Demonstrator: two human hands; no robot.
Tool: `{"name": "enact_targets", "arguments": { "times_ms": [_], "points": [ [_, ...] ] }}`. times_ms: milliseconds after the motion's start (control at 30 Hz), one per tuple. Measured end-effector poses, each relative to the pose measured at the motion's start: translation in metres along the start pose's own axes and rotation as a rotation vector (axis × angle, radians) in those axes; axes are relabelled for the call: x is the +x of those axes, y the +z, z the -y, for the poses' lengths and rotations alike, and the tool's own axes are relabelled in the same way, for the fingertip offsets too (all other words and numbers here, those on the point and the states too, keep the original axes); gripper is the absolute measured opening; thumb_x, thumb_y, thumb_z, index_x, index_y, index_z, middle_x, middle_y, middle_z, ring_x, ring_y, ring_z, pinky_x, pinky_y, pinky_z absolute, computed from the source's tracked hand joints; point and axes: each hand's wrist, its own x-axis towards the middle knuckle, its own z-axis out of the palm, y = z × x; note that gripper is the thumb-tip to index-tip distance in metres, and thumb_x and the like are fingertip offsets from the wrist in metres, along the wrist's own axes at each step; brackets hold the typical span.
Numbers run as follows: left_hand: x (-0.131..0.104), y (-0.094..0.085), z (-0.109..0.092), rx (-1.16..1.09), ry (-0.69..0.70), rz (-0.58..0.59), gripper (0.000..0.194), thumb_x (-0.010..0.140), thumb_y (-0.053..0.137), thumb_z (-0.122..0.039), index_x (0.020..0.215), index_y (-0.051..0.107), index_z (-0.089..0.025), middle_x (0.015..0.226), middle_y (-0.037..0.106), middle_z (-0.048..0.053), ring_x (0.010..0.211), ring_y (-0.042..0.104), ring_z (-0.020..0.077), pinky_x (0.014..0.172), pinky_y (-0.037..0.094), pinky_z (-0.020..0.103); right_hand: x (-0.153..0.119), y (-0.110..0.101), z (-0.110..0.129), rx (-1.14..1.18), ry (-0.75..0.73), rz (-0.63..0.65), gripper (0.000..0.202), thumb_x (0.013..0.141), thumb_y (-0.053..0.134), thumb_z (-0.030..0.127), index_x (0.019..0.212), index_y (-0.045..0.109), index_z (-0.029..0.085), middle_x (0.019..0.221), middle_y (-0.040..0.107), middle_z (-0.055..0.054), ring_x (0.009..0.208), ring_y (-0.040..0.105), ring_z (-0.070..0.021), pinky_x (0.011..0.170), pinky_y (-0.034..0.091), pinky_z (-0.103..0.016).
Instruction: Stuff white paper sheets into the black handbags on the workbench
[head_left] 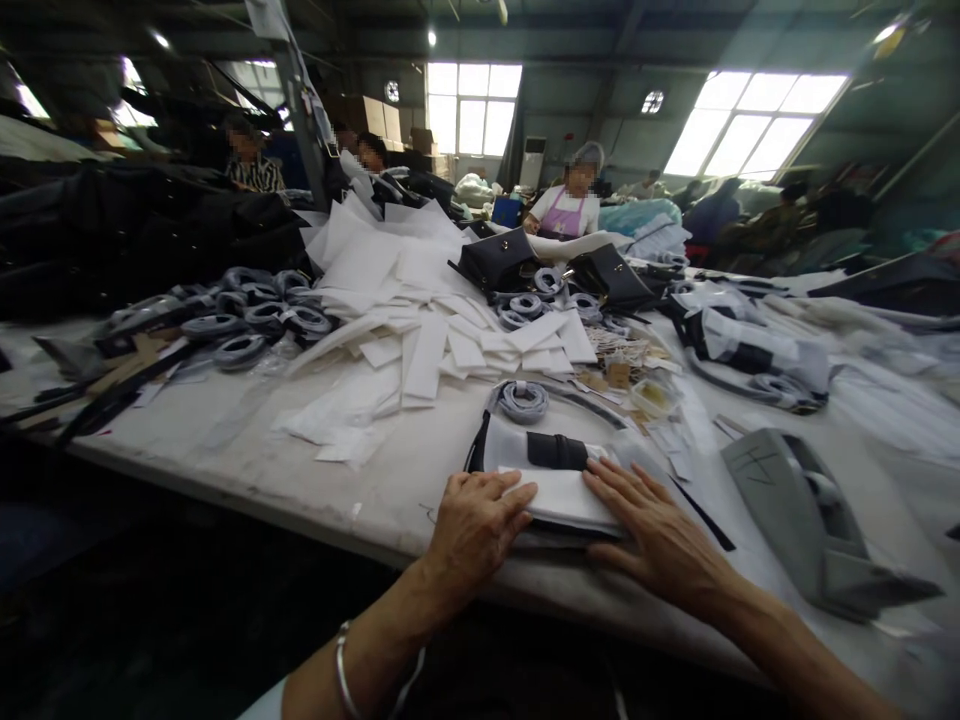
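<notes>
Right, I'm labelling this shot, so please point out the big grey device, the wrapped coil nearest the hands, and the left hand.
Grey device [772, 510]: head view, on its broad side.
Wrapped coil [523, 414]: head view, lower part of its ring.
Left hand [471, 516]: head view, on its back.

Dark handwritten strokes, resembling an "H", stand on the grey tape dispenser.

Cartons are stacked left of a paned window; a purple apron is worn by a person in the background.
</notes>
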Motion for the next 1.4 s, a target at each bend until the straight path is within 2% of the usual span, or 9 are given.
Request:
{"name": "enact_targets", "arguments": {
  "times_ms": [67,167,267,400,533,767,967,1233,1400],
  "points": [
    [0.000,0.003,-0.006,-0.028,-0.050,-0.012,0.027,0.099,0.058,-0.030,0.125,0.063,-0.031,0.127,0.068,0.003,0.109,0.064,0.0227,0.090,0.047,0.041,0.006,0.000,0.018,0.000,0.012,-0.017,0.078,0.089,0.065,0.040,0.156,0.029,0.024,0.156,0.042,-0.012,0.145,0.037,-0.0302,0.119,0.030,-0.056],
    [0.002,0.002,-0.006,-0.049,-0.103,0.007,0.026,0.098,0.059,-0.029,0.123,0.064,-0.034,0.127,0.068,0.001,0.104,0.065,0.0231,0.089,0.047,0.043,0.016,0.018,0.049,-0.010,0.004,-0.037,0.073,0.092,0.060,0.029,0.156,0.027,0.022,0.154,0.044,-0.013,0.143,0.040,-0.0301,0.117,0.033,-0.057],
    [0.002,-0.004,-0.004,0.016,-0.044,0.006,0.028,0.098,0.057,-0.025,0.125,0.062,-0.032,0.130,0.066,0.001,0.113,0.062,0.0253,0.096,0.045,0.048,0.018,0.036,0.063,-0.037,0.026,-0.077,0.071,0.089,0.061,0.021,0.154,0.031,0.021,0.151,0.048,-0.013,0.141,0.042,-0.0329,0.114,0.033,-0.061],
    [-0.005,-0.008,0.003,0.125,0.225,0.010,0.041,0.099,0.057,-0.030,0.139,0.051,-0.021,0.143,0.056,0.006,0.136,0.045,0.0299,0.115,0.030,0.052,0.016,0.041,0.061,-0.035,0.038,-0.112,0.069,0.089,0.060,0.021,0.152,0.032,0.019,0.149,0.050,-0.015,0.140,0.043,-0.0327,0.113,0.033,-0.060],
    [-0.011,-0.005,0.016,0.167,0.357,-0.003,0.043,0.099,0.055,-0.024,0.142,0.048,-0.018,0.141,0.058,0.007,0.130,0.052,0.0280,0.108,0.041,0.042,0.017,0.037,0.063,-0.053,0.048,-0.130,0.063,0.089,0.058,0.020,0.149,0.039,0.018,0.148,0.051,-0.015,0.139,0.045,-0.0321,0.113,0.033,-0.057],
    [-0.008,0.011,0.026,0.150,0.394,-0.125,0.031,0.102,0.044,-0.015,0.129,0.059,-0.019,0.120,0.068,0.008,0.110,0.064,0.0217,0.088,0.052,0.035,0.022,0.042,0.066,-0.043,0.083,-0.213,0.054,0.086,0.052,0.012,0.140,0.051,0.018,0.141,0.059,-0.010,0.134,0.050,-0.0276,0.115,0.029,-0.051],
    [-0.015,0.020,0.021,0.165,0.408,-0.244,0.032,0.102,0.040,-0.012,0.124,0.063,-0.017,0.124,0.068,0.008,0.124,0.057,0.0231,0.108,0.042,0.042,0.022,0.050,0.067,-0.047,0.081,-0.279,0.051,0.087,0.055,0.014,0.137,0.055,0.018,0.138,0.062,-0.010,0.133,0.051,-0.0260,0.118,0.023,-0.048],
    [-0.017,0.012,0.010,0.322,0.422,-0.186,0.039,0.098,0.035,-0.007,0.125,0.062,-0.012,0.126,0.067,0.010,0.120,0.060,0.0252,0.105,0.044,0.041,0.025,0.046,0.072,0.055,0.154,-0.226,0.051,0.086,0.061,0.020,0.136,0.054,0.021,0.139,0.061,-0.009,0.135,0.049,-0.0264,0.119,0.020,-0.051],
    [-0.027,0.023,0.003,0.459,0.390,-0.207,0.042,0.098,0.030,-0.012,0.128,0.059,-0.005,0.133,0.061,0.016,0.127,0.055,0.0302,0.109,0.041,0.044,0.028,0.046,0.077,0.110,0.178,-0.240,0.053,0.083,0.062,0.019,0.135,0.055,0.020,0.139,0.061,-0.010,0.135,0.048,-0.0288,0.119,0.021,-0.054]
  ]
}}
